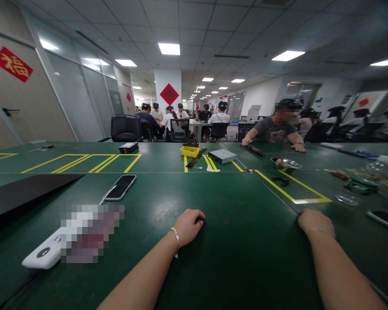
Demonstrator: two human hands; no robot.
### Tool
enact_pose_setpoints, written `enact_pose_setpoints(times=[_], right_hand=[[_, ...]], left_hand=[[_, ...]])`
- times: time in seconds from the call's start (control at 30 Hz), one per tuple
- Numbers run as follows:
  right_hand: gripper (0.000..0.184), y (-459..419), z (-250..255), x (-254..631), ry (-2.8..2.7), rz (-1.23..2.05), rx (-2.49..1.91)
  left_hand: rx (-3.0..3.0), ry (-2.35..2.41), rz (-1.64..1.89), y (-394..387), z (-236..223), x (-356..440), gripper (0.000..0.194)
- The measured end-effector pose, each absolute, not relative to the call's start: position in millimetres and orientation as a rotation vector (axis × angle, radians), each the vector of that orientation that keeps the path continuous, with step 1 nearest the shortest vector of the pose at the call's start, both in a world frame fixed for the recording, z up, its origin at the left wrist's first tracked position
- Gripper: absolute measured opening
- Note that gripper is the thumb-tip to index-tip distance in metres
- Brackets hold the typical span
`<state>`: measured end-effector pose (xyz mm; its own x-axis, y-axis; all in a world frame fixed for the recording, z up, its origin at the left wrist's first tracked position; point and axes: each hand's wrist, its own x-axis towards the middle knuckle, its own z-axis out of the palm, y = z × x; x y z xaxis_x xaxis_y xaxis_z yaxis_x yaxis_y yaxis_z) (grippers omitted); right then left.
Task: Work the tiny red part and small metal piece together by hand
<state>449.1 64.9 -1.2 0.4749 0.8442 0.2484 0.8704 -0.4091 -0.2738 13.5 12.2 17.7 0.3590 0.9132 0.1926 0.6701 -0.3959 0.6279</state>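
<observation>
Along the green table (pixel 158 162), a yellow tray (pixel 189 151) sits beside a grey box (pixel 222 156). A steel bowl (pixel 286 163) lies near a seated co-worker (pixel 274 130) in a dark T-shirt, both well ahead.

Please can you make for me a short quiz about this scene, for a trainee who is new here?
1. Fill the gap: the person sitting across the table wears a ___ shirt.
2. What colour is the small tray on the far part of the table? A) yellow B) blue C) red
3. True or false: the left hand has a bracelet on its wrist.

Key: 1. grey 2. A 3. true
</observation>
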Motion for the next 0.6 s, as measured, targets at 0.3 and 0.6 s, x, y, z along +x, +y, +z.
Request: enact_pose_setpoints(times=[0.3, 0.6], right_hand=[[0.037, 48, 17, 438, -1.262, -0.024, -2.545], [0.032, 62, 41, 347, -1.791, -0.208, -1.993]], left_hand=[[2.2, 1.362, 0.726, 13, 16, 12, 0.021], [2.112, 1.364, 0.777, 13, 19, 14, 0.02]])
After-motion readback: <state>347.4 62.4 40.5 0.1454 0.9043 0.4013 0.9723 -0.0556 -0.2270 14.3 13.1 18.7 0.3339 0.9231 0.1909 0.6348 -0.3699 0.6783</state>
